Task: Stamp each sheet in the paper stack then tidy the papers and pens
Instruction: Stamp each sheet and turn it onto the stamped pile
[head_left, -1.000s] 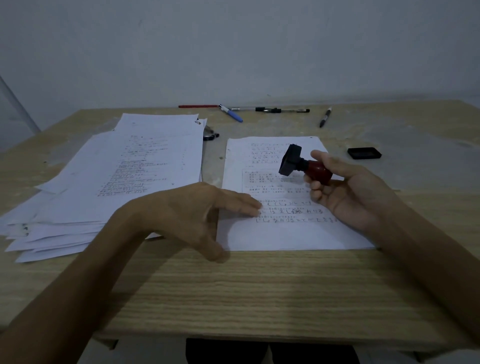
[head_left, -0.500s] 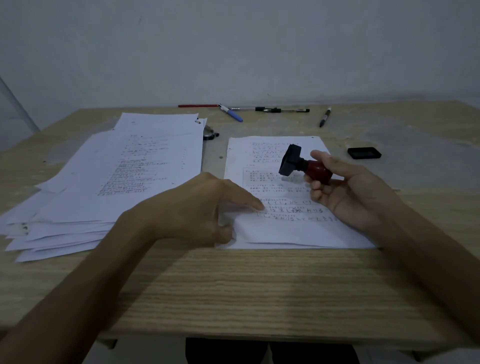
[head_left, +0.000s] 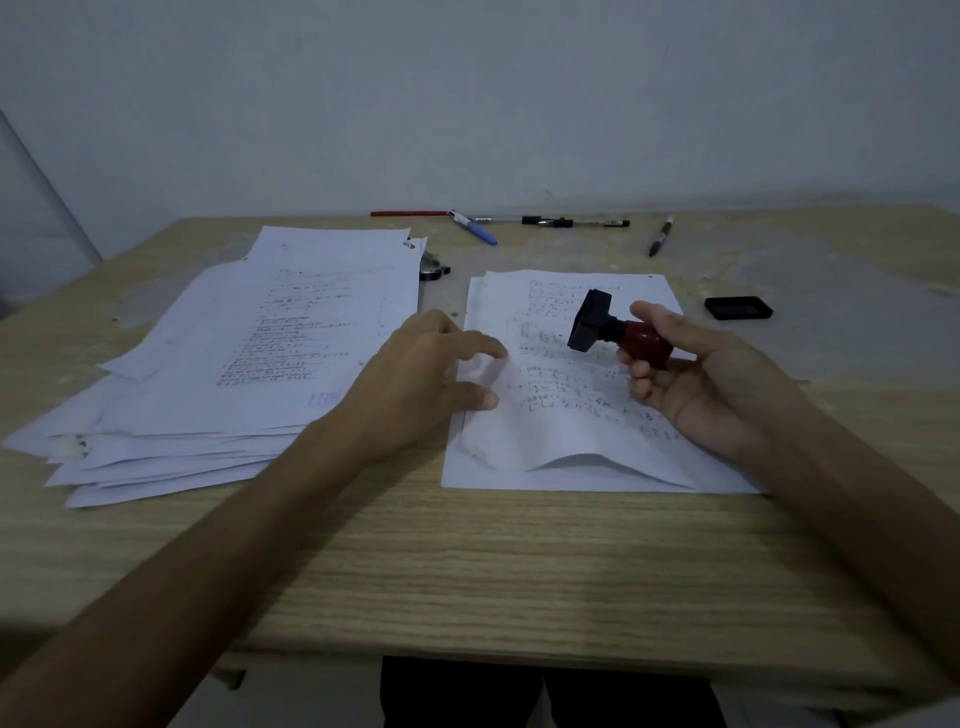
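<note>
My left hand (head_left: 415, 374) pinches the top sheet (head_left: 566, 415) at its left edge, and my right hand (head_left: 691, 374) has fingers curled around the red stamp (head_left: 618, 332). Pens (head_left: 550, 222) lie at the far edge of the table (head_left: 467, 561). The sheet bulges up over the small stack, beside the big pile (head_left: 234, 364).

On a wooden desk (head_left: 467, 561), a left hand (head_left: 415, 384) pinches the left edge of the top sheet (head_left: 566, 421) of a small paper stack (head_left: 467, 467), buckling it upward. The right hand (head_left: 696, 379) holds a red-handled stamp (head_left: 613, 330) above that sheet, black base tilted left. A larger fanned pile of printed sheets (head_left: 234, 364) lies to the left, with several pens (head_left: 550, 222) and a black ink pad (head_left: 738, 307) along the far side.
</note>
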